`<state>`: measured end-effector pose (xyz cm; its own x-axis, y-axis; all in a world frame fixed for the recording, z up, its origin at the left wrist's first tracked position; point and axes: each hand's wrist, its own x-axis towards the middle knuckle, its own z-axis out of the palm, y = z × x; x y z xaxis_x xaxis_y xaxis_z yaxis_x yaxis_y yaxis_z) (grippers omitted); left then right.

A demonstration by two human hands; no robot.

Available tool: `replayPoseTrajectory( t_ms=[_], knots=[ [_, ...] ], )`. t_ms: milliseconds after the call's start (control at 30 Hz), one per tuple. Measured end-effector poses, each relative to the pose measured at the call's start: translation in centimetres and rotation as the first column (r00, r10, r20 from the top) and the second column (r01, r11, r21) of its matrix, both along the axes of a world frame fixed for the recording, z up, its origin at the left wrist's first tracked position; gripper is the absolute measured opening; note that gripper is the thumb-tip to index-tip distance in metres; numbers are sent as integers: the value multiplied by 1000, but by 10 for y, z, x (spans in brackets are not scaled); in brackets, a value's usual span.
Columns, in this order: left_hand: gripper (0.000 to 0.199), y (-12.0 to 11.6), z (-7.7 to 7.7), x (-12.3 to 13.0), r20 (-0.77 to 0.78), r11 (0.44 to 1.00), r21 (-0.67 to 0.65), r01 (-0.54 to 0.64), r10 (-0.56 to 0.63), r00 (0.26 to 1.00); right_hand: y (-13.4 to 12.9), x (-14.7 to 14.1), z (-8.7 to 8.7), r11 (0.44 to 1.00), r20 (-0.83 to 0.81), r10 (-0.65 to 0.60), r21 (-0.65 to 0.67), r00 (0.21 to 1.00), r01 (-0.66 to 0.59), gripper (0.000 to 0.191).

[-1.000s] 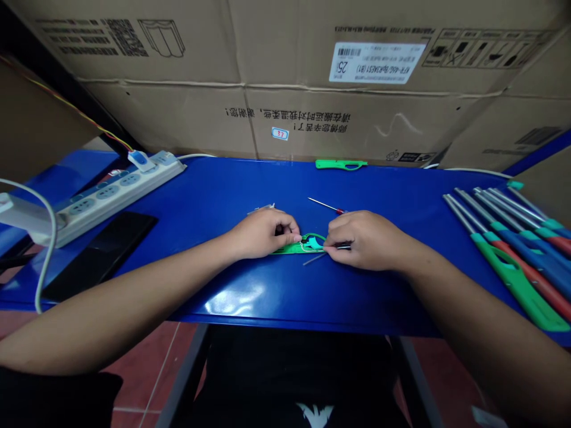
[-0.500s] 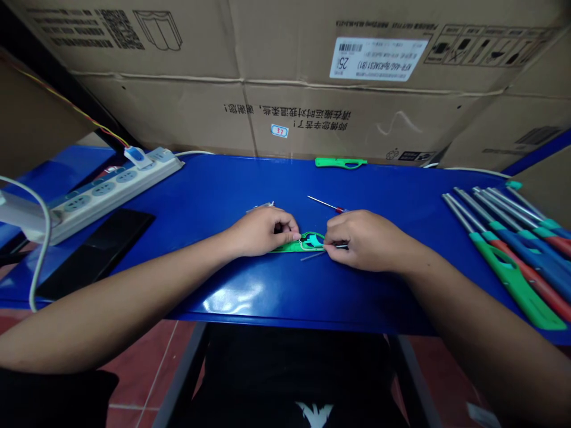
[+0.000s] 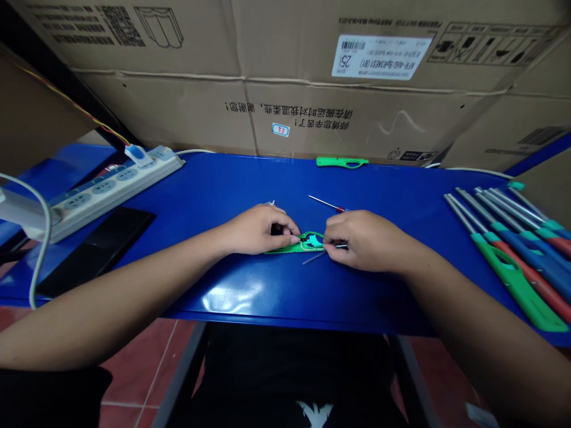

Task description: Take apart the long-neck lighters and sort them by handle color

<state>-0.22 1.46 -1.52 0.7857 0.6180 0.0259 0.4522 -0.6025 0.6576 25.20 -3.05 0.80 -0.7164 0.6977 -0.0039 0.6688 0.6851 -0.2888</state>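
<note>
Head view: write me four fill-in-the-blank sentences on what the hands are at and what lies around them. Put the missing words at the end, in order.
1. The left hand and the right hand are at a casing that is ____ in colour.
2. The big box behind the table is made of ____.
3. The power strip lies on the person's ____ side.
4. Beside the right hand, the pointed metal tool shows a bit of ____ handle.

Missing words: green; cardboard; left; red.
</note>
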Motion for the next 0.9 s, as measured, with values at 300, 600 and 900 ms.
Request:
replayPoseTrajectory(
  t_ms=[300,600,900],
  knots=[
    [20,-3,-1,3,-5,993,-98,-72,72,997,3,1,2,994,4,106,-19,994,-106,17],
    [22,0,-3,3,-36,976,-190,-106,101,994,6,-9,10,990,102,137,-46,985,-133,17],
    [23,-1,-3,5,-46,974,-192,-124,117,992,12,3,-7,985,-162,96,-130,982,-118,19]
  ],
)
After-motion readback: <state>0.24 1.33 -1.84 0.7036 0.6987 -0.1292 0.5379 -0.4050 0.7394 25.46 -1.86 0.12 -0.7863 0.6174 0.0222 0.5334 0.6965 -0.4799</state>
